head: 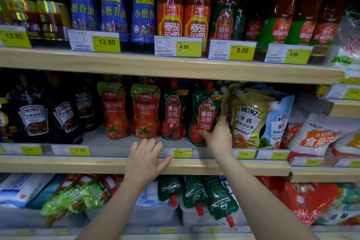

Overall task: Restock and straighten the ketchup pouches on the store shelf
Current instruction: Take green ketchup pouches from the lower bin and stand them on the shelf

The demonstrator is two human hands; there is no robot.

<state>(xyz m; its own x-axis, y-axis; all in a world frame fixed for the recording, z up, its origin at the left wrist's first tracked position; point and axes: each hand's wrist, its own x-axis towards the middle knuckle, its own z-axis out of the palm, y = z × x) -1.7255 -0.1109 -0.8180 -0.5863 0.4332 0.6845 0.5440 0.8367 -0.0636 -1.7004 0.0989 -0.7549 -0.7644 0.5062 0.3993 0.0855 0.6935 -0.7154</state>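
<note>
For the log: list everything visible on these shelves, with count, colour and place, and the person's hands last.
Sesame oil bottles: three, dark with blue labels, top shelf left of centre.
Ketchup bottles: two, red, top shelf centre.
Green-labelled sauce bottles: several, top shelf right.
Black Heinz pouches: about three, middle shelf left.
Red ketchup pouches: two in front, middle shelf.
Dark green ketchup pouches: two in front, middle shelf centre.
Heinz salad dressing pouches: several, yellow and blue, to the right.
Spare green pouches: about three, lying spouts down, bottom shelf.
Price tags: many, yellow, on shelf edges.
Left hand: open, on the middle shelf edge.
Right hand: fingers on the right green pouch.
</note>
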